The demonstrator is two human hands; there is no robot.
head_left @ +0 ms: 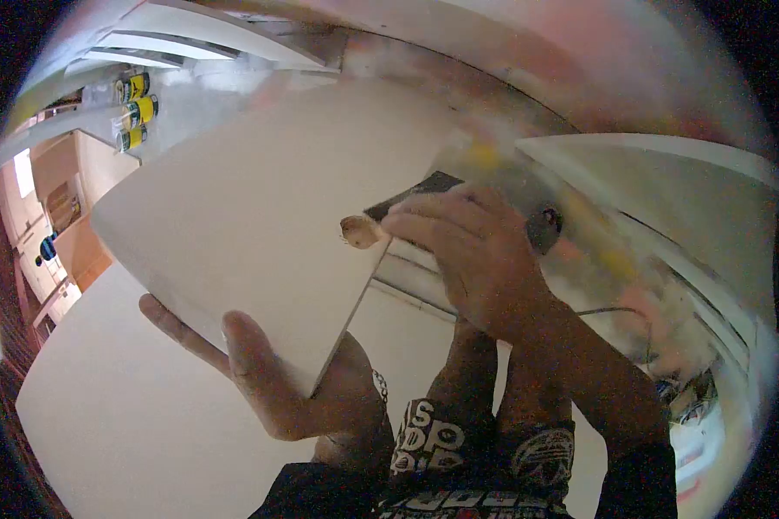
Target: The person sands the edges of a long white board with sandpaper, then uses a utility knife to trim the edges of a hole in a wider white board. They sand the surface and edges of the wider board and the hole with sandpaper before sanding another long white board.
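Observation:
A large pale panel (251, 190) lies tilted in front of me, its thin edge facing my body. My left hand (286, 381) grips its lower corner, thumb on top and one finger stretched along the far side; the other fingers are hidden beneath. My right hand (485, 251) presses a dark flat piece (420, 192), which looks like sandpaper, down by the panel's right edge. Just left of those fingertips is a rounded tan notch or bare spot (361, 232) with rough edges. The right palm side is out of sight.
Several jars with yellow labels (140, 110) stand at the upper left. Another large pale panel (130, 406) is below left. A curved pale panel (658, 182) stands on the right, near a dark round object (545, 229). A thin cable (619, 310) runs behind my right arm.

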